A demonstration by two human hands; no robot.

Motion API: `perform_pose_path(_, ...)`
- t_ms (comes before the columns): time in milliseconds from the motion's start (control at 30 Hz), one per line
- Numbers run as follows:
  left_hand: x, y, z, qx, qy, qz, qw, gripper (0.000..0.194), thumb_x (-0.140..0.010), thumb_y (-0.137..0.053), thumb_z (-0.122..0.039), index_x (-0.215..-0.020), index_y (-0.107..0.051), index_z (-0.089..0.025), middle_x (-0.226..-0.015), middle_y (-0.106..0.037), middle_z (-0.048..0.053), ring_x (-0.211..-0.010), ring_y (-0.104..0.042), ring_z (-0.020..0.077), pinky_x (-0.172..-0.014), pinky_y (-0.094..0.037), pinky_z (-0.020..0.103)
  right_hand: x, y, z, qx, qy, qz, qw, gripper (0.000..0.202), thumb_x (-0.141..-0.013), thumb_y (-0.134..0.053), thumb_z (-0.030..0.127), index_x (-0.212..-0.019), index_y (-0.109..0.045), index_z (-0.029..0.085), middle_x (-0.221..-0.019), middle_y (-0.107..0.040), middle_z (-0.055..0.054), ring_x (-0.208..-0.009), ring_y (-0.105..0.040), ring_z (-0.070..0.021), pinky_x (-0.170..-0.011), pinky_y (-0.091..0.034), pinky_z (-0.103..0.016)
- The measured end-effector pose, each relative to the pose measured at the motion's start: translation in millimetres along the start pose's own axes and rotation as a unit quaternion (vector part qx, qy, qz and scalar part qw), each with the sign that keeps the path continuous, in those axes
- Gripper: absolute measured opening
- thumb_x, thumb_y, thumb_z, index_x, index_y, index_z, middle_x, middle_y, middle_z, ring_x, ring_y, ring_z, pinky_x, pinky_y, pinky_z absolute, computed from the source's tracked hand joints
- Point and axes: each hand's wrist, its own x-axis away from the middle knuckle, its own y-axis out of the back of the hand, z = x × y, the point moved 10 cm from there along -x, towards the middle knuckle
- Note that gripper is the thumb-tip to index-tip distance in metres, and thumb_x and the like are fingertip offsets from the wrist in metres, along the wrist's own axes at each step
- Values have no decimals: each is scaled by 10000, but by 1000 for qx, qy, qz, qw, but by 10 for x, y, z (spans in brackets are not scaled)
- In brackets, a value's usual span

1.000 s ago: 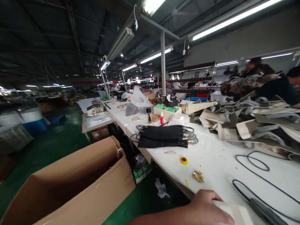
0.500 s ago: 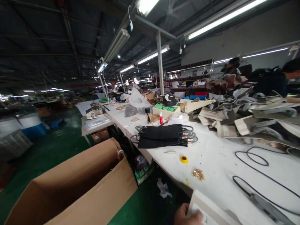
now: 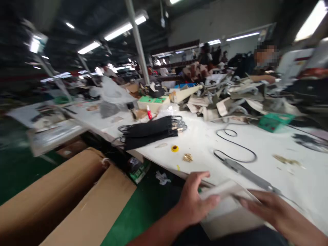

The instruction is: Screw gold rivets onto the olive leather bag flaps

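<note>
A beige bag-like panel (image 3: 230, 212), blurred by motion, is tilted at the table's front edge, low in view. My right hand (image 3: 266, 206) has its fingers pressed over the panel's right side, gripping it. At the left side is my left hand (image 3: 193, 201), thumb and fingers spread apart, the thumb close over the panel's edge. Just beyond the hands lies a grey handheld tool (image 3: 246, 172) with a dark cord. A small pile of gold metal pieces (image 3: 187, 157) and a yellow round roll (image 3: 174, 148) rest on the white table.
Black fabric pieces with looped handles (image 3: 151, 131) lie stacked on the white table (image 3: 205, 136). An open cardboard box (image 3: 102, 201) stands on the green floor at left. Beige panels (image 3: 230, 99) are heaped at the back, near a green container (image 3: 276, 121). A person (image 3: 256, 65) sits beyond.
The view has turned right. My left hand has gone from gripping the beige panel to spread fingers beside it, and my right hand has come into view on the panel.
</note>
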Motion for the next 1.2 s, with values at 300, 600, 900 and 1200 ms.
perform_pose_path(300,-456,-669,379,166,166,258,937,386,-815,-772,-441,-1079,-742,-161,-930,-749,30,-802,-658,198,-699,-506,272,-400,371,-121,-122,-80,-34,989,370,-772,-841,515,-809,-780,151,-705,-670,-41,-595,-559,-145,-555,-410,-267)
perform_pose_path(600,-508,-639,586,230,233,200,924,407,-774,-825,-418,-1071,-761,-148,-945,-762,53,-816,-653,194,-727,-506,277,-652,132,-203,-127,-103,-12,986,387,-782,-830,547,-807,-751,169,-675,-616,-7,-577,-498,-127,-541,-354,-263)
perform_pose_path(900,-301,-464,997,335,275,139,890,503,-750,-845,-501,-1064,-770,-115,-928,-778,97,-783,-694,225,-745,-530,323,-989,-269,-194,-157,-111,41,980,567,-828,-702,713,-792,-728,147,-671,-624,-35,-586,-517,-144,-558,-396,-277)
perform_pose_path(1200,-100,5,1303,411,277,52,867,469,-776,-851,-460,-1097,-776,-126,-936,-798,100,-820,-724,226,-826,-542,336,-1889,-573,-258,46,-21,-44,998,467,-852,-712,495,-1207,-727,192,-812,-684,-18,-635,-586,-152,-649,-484,-304)
